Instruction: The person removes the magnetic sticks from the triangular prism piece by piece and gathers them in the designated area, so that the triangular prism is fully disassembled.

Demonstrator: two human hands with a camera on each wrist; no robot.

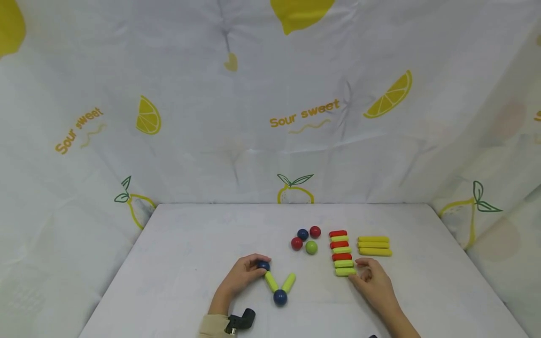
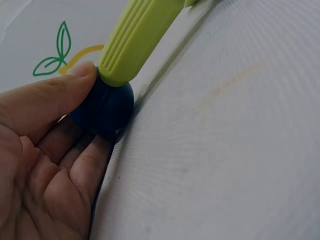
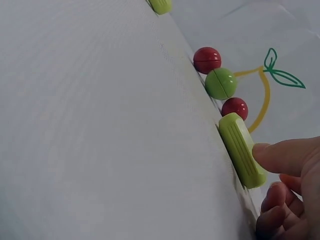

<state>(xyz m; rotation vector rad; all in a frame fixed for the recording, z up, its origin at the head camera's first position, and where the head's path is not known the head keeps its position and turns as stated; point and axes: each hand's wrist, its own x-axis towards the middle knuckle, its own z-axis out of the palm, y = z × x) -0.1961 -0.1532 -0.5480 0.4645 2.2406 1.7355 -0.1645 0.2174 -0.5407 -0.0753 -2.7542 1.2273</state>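
Note:
My left hand pinches a blue ball between thumb and fingers. From that ball a light green rod runs to a second blue ball, where another light green rod joins, making a V flat on the table. In the left wrist view, the held ball meets the end of the ribbed green rod. My right hand is at the nearest light green rod of a column, its thumb against the rod; its fingers are bent but not round it.
Red rods and light green rods alternate up the column. Three yellow rods lie to its right. Left of the column sit two red balls, a green ball and a blue ball. A lemon-print cloth hangs behind the white table.

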